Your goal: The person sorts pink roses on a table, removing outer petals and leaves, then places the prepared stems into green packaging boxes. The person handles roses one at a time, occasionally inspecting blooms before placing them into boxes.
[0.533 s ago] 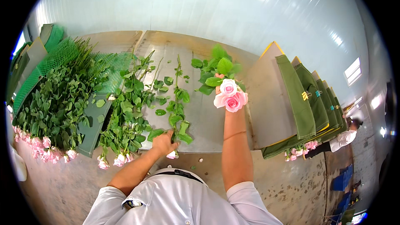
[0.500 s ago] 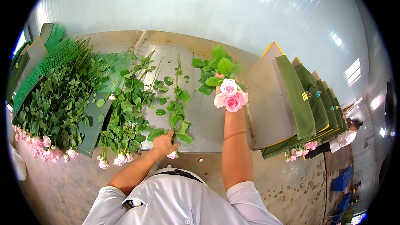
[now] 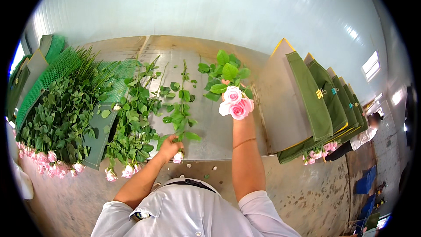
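2 pink roses are above the desk, right of its middle, with the right hand's fingers, mostly hidden, clamped on their stems. At the desk's near edge, the left hand's fingers pinch 1 pale rose. Leafy roses cover the desk's left end; green-trimmed boards stand at its right.

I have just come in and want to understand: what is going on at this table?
A person at a metal table has both hands occupied. The right hand holds two pink roses, facing the camera. The left hand grips a single rose just behind its bloom, near the table's front edge. Further left lie more roses and green netting.
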A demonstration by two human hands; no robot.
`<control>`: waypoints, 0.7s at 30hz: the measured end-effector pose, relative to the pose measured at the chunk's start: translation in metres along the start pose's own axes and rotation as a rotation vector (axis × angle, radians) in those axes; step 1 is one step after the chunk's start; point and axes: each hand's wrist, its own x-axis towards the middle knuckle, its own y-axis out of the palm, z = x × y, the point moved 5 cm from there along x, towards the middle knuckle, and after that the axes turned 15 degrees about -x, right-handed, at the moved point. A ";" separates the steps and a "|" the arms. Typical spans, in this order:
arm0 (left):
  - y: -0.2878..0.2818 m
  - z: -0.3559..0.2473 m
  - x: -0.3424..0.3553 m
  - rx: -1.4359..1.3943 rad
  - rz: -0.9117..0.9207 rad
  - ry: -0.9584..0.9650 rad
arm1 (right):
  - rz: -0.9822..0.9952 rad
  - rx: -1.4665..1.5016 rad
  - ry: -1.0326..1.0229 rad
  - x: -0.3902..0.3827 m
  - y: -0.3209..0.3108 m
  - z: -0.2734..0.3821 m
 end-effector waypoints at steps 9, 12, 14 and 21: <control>0.042 -0.082 -0.027 -0.762 0.444 -0.246 | -0.186 0.014 0.124 -0.022 0.001 -0.033; 0.062 -0.108 -0.037 -0.793 0.452 -0.209 | -0.270 -0.099 0.267 -0.052 0.031 -0.056; 0.069 -0.099 -0.033 -0.738 0.345 -0.177 | -0.535 -0.563 0.220 -0.065 0.011 -0.063; 0.053 0.002 -0.027 -0.627 0.316 -0.492 | -0.656 -1.398 0.183 -0.105 -0.073 -0.081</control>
